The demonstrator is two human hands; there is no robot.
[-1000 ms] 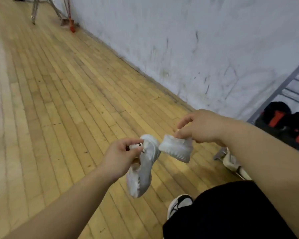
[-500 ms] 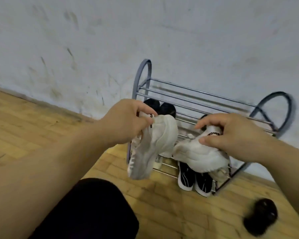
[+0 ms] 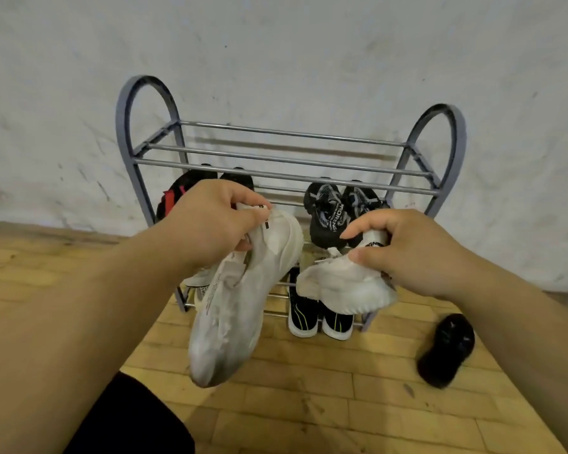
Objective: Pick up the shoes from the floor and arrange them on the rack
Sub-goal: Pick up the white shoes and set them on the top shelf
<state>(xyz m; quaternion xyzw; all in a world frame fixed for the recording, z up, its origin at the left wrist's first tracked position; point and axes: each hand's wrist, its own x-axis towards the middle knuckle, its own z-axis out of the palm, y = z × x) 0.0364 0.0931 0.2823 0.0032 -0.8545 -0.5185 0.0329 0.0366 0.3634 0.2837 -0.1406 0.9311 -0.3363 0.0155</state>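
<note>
Left hand [image 3: 207, 221]: centre of frame, closed on the heel collar of a white sneaker [image 3: 240, 303]; thumb and fingers pinch the collar edge.
White sneaker, left: hangs toe-down from the grip, sole side turned to the right, toe reaching the lower centre of frame, in front of the rack's left half. Clear of the floor.
Right hand [image 3: 407, 253]: right of centre, closed on the collar of a second white sneaker [image 3: 341, 286]; thumb on the near side, fingers curled over the top.
White sneaker, right: held roughly level, sole down and to the right, in front of the rack's right half. The two white sneakers sit near each other, with a narrow gap between.
Shoe rack [image 3: 289, 158]: grey metal, arched ends, against the white wall [image 3: 309, 54], upper centre. Top tier bars bare.
Middle tier: black shoes with red trim [image 3: 177, 191] at left, partly hidden by the left hand; black-and-grey sneakers [image 3: 335, 208] with white lettering at right.
Bottom tier: black sneakers with white soles [image 3: 318, 316], toes toward the camera; a pale shoe [image 3: 197, 280] at left, mostly hidden.
Floor [image 3: 309, 404]: wooden boards. One black shoe [image 3: 446, 348] lies at lower right, just beside the rack's right foot.
Lower left: dark clothing [image 3: 128, 421] on the person's leg.
</note>
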